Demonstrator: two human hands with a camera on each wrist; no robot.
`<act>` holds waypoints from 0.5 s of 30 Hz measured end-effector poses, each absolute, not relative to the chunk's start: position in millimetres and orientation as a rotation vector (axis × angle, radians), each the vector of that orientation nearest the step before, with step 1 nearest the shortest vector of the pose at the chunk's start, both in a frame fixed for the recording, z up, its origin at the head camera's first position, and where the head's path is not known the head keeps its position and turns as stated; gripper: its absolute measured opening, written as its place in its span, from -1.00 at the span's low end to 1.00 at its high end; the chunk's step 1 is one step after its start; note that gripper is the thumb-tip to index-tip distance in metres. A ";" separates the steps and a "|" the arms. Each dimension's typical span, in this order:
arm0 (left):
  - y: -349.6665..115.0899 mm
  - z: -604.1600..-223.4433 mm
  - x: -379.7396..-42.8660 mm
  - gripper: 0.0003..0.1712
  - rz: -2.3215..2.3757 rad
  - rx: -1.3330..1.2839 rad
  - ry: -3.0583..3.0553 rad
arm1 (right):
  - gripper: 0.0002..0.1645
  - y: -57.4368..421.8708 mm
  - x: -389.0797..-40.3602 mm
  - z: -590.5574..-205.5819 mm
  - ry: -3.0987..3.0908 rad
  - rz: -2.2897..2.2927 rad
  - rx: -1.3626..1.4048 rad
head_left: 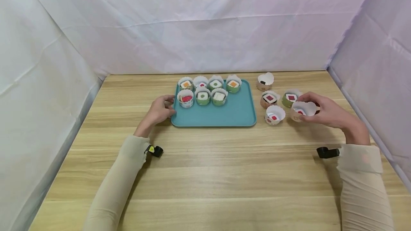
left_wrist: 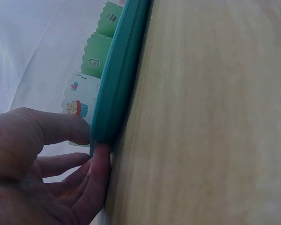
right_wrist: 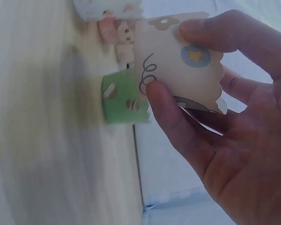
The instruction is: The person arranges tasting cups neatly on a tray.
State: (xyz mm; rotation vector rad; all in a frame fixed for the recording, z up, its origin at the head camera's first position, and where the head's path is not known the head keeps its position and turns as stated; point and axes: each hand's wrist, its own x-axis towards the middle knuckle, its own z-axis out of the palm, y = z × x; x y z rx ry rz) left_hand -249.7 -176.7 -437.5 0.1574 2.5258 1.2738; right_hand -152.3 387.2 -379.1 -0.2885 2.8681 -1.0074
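In the head view my right hand [head_left: 324, 111] pinches a beige paper baking cup [head_left: 296, 114] with a small white-and-red piece inside. The right wrist view shows that cup [right_wrist: 171, 61] tipped sideways in the image, thumb and fingers on its wall, apart from the wooden table. At the left end of a teal tray [head_left: 221, 116], my left hand [head_left: 159, 110] grips the rim. Up close, its thumb and fingers [left_wrist: 101, 164] meet the tray edge [left_wrist: 117, 89]. Several filled paper cups stand on the tray in two rows, among them a white cup [head_left: 185, 103] nearest the left hand.
Right of the tray stand a white-and-red-filled cup [head_left: 274, 116], a brown cup [head_left: 269, 103], a green cup [head_left: 287, 100] and a cup at the back [head_left: 264, 85]. White cloth [head_left: 208, 45] hangs behind and at both sides of the wooden table [head_left: 224, 174].
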 end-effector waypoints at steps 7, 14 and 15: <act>-178.4 -438.5 -248.8 -0.21 1.277 0.155 2.530 | -0.40 357.0 -159.1 -365.3 2.816 -1.059 -0.355; -176.4 -438.8 -250.3 -0.21 1.304 0.178 2.535 | -0.41 314.9 -177.2 -357.1 2.797 -1.030 -0.487; -176.3 -438.5 -250.0 -0.21 1.306 0.179 2.533 | -0.41 308.3 -180.8 -356.5 2.792 -1.018 -0.510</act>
